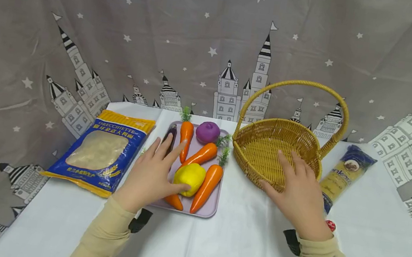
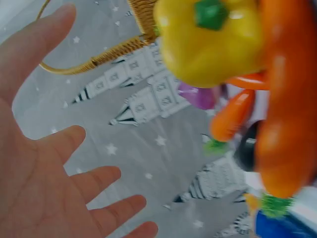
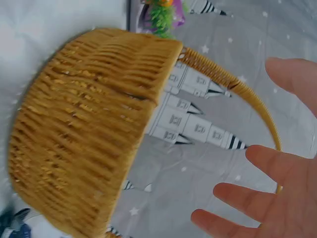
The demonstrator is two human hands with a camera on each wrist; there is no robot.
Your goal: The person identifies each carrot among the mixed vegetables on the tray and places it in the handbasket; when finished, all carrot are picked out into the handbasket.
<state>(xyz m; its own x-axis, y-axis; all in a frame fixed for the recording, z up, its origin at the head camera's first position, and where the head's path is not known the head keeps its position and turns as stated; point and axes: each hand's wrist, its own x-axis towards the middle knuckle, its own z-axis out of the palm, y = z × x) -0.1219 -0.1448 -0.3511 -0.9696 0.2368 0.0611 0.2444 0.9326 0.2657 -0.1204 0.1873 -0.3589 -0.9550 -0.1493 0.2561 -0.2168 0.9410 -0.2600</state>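
Observation:
Over the left part of a pink tray, my left hand hovers with fingers spread, its thumb next to a yellow bell pepper. Also on the tray are several orange carrots, a purple round vegetable and a dark eggplant, partly hidden by the fingers. My right hand, fingers spread, is over the near right rim of a wicker basket with a tall handle; nothing is in its grasp. The left wrist view shows the left palm holding nothing.
A blue and yellow pasta bag lies left of the tray. Right of the basket lies a long pasta packet, with a small red item near the right wrist. A grey curtain with castles stands behind the white table.

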